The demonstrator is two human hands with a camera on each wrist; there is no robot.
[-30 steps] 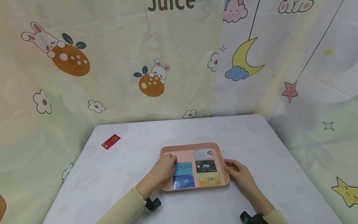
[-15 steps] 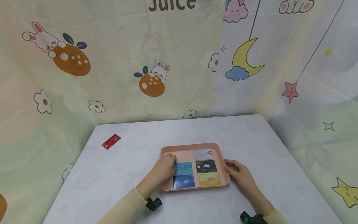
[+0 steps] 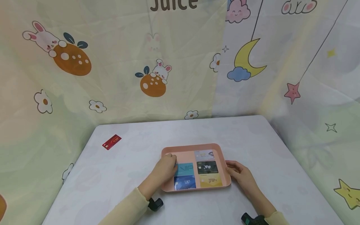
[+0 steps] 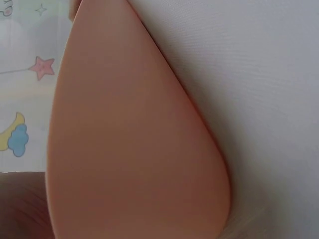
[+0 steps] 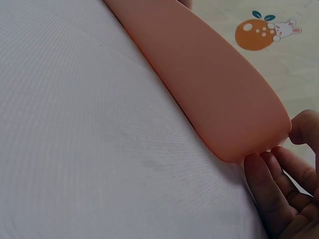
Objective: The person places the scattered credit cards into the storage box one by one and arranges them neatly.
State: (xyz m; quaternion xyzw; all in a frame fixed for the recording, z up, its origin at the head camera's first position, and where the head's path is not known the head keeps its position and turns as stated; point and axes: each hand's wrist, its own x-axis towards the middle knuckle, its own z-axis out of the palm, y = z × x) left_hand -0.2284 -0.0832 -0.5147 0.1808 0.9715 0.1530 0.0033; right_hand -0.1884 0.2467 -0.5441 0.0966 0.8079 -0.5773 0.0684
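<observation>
A shallow pink tray (image 3: 184,151) lies on the white table, its front wall facing me. Inside it, the left column has a teal VIP card (image 3: 185,169) above a blue VIP card (image 3: 184,182). To the right are a silver-white card (image 3: 204,155), a black Vip card (image 3: 207,167) and a gold card (image 3: 211,180). My left hand (image 3: 166,167) grips the tray's left side, some fingertips hidden. My right hand (image 3: 241,174) holds the right side; in the right wrist view its thumb is on the rim and its fingers (image 5: 264,181) touch the outer wall.
A red VIP card (image 3: 111,142) lies by itself toward the table's far left. Behind and beside the white table (image 3: 135,137) hang printed curtains (image 3: 112,62) with rabbits, a moon and stars. Black cameras (image 3: 156,204) sit on both wrists.
The fingers of my left hand have shifted very slightly left at the tray's side. Tray, cards and right hand stay where they were.
</observation>
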